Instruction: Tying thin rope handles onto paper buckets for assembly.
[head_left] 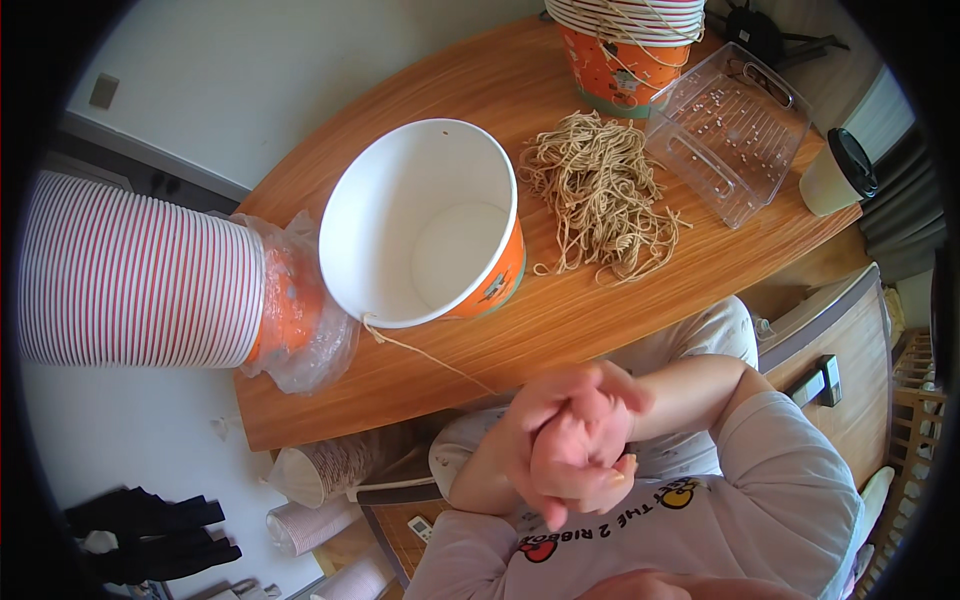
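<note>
The step in hand looks like fitting a handle: a cord (430,357) appears tied at the near rim of the bucket (420,225), which stands on the table (300,410), and runs toward the person. The left hand (532,425) and right hand (600,425) are folded closely together and blurred, so I cannot tell whether the cord's free end is gripped between them. A small hole (445,132) in the far rim shows no cord, so the next move seems to call for parting the hands, pinching the free end and threading it there; the loose pile (600,190) lies just beside the bucket
</note>
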